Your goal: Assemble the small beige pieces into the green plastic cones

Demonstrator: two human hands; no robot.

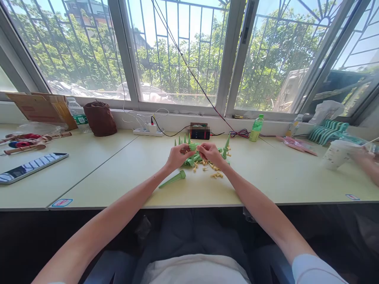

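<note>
My left hand and my right hand meet above the pale table, and both pinch one green plastic cone spike between them. Under and behind the hands lies a heap of green cone spikes, some standing upright, like one green cone at the right. One green spike lies alone on its side nearer to me. Several small tan plastic pieces are scattered by my right wrist.
Along the window sill stand a brown pouch, a water bottle, a power strip, a dark box and a green bottle. A phone lies at left. Another person's forearm and a cup are at right.
</note>
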